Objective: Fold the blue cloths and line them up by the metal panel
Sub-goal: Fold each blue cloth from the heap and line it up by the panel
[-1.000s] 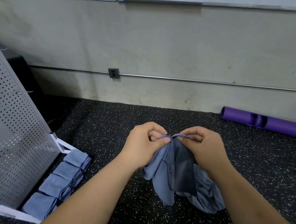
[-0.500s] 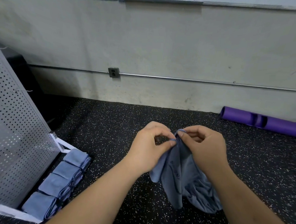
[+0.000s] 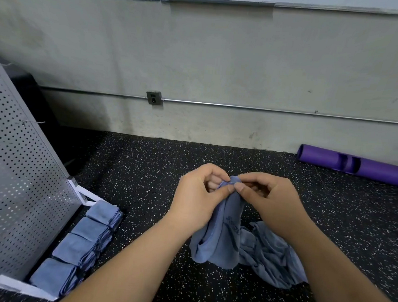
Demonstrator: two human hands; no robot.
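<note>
Step in hand: opening out a loose blue cloth (image 3: 225,235) before the first fold; no fold made on this one yet, by the look of it; left hand (image 3: 197,198) and right hand (image 3: 270,200) both pinch its top edge between thumb and forefinger, fingertips almost touching, other fingers curled in; cloth is in front of the person, centre of view, well apart from the metal panel (image 3: 19,173); it hangs from the pinch as a narrow bunched drape, long axis roughly vertical, gripped end up and towards the wall, lower end slumped on the speckled floor (image 3: 144,170); crumpled heap (image 3: 273,257) under the right forearm touches it; cannot tell if that is the same cloth or a second one; four folded cloths (image 3: 88,235) lie in a row along the foot of the panel, edge to edge, row running away from the person; next move, as I judge it: hands slide apart along the hem to find two corners, pull the edge taut, lay it flat, then fold; needs both pinches kept on one layer only, else it opens twisted; the finished piece then joins the row.
</note>
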